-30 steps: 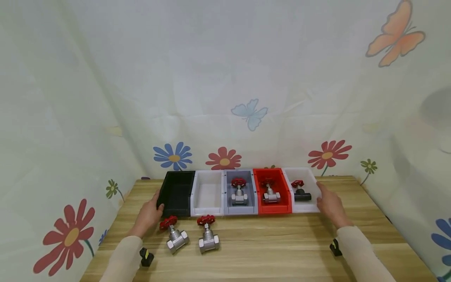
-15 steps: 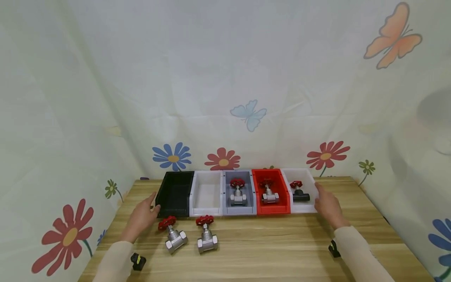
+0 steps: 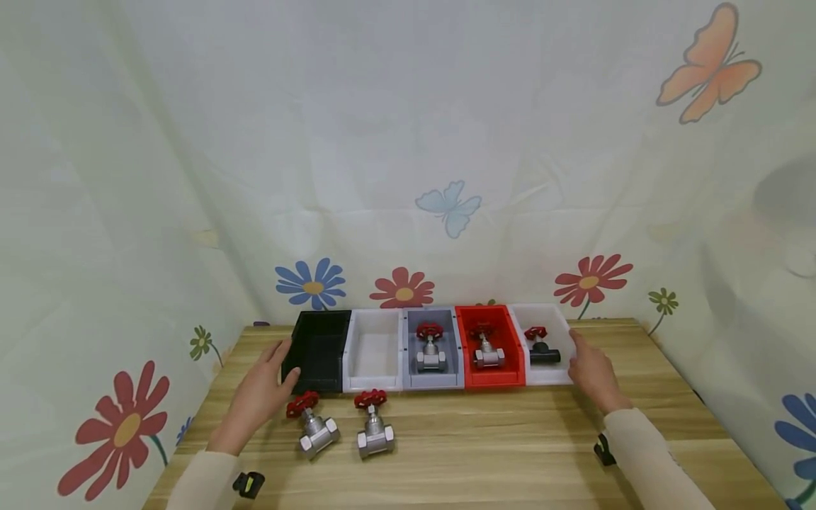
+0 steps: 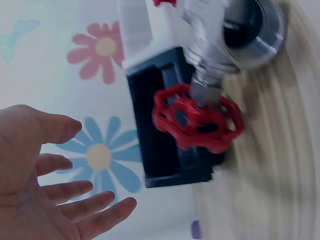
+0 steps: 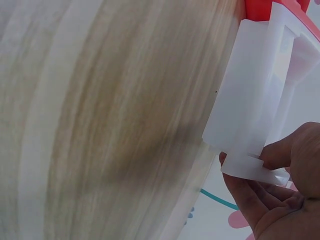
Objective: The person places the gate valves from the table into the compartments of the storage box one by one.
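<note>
My left hand (image 3: 261,389) hovers with spread fingers at the left side of the black bin (image 3: 319,358), holding nothing; the left wrist view shows its palm bare. My right hand (image 3: 594,372) pinches the outer wall of the right-hand white bin (image 5: 240,90), thumb on one side and fingers on the other. Inside that bin lies a dark valve (image 3: 545,354) with a red handwheel. Steel valves with red handwheels lie in the grey bin (image 3: 433,382) and the red bin (image 3: 497,379). Before the row, two more lie loose: a left valve (image 3: 316,432) and a right valve (image 3: 376,435).
Another white bin (image 3: 376,347) sits between the black and grey ones, joining the row side by side. The wooden table (image 3: 478,453) extends in front. Behind the bins rises a pale curtain (image 3: 357,142) printed with flowers and butterflies.
My left hand has let go of the black bin's edge and opened, its fingers spreading beside it. My right hand stays on the white bin. Bins and valves keep their places.
</note>
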Action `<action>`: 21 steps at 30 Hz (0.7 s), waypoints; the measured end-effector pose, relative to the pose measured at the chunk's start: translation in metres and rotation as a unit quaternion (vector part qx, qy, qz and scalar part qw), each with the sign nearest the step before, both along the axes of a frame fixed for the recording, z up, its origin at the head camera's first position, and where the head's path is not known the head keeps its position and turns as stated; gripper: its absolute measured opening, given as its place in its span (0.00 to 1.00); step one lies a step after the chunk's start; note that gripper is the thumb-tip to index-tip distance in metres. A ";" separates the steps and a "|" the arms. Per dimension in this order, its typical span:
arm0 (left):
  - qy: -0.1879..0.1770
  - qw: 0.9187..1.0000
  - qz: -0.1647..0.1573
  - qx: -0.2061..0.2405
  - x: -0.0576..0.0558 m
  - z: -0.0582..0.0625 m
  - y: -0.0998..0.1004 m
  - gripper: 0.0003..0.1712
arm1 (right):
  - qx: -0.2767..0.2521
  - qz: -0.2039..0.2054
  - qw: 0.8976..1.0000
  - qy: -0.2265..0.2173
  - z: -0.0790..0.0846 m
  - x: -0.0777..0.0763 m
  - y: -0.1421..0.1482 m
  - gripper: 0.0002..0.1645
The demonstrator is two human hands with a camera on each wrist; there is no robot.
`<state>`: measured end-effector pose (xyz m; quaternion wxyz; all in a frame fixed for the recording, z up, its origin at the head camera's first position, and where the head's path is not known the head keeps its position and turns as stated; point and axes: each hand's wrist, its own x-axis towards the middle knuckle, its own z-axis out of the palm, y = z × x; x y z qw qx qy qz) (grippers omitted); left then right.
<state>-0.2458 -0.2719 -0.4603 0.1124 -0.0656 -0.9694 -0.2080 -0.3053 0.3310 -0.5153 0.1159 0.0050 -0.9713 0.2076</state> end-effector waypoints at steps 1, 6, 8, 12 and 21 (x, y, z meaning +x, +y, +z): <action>0.004 1.000 -0.002 -0.001 0.003 0.003 0.003 0.39 | 0.000 0.000 1.000 0.001 0.000 0.000 0.000 0.35; 0.023 1.000 -0.011 -0.013 0.015 0.015 0.018 0.39 | 0.005 0.005 1.000 0.015 0.000 0.001 0.001 0.35; 0.033 0.999 -0.013 -0.016 0.020 0.018 0.023 0.40 | 0.006 0.005 1.000 0.017 0.000 0.001 0.000 0.36; 0.060 0.998 -0.020 -0.020 0.028 0.022 0.032 0.41 | 0.006 0.001 1.000 0.011 0.000 0.000 0.000 0.36; 0.113 0.992 -0.053 -0.036 0.046 0.033 0.052 0.43 | 0.009 -0.004 1.000 0.002 0.000 0.001 -0.002 0.36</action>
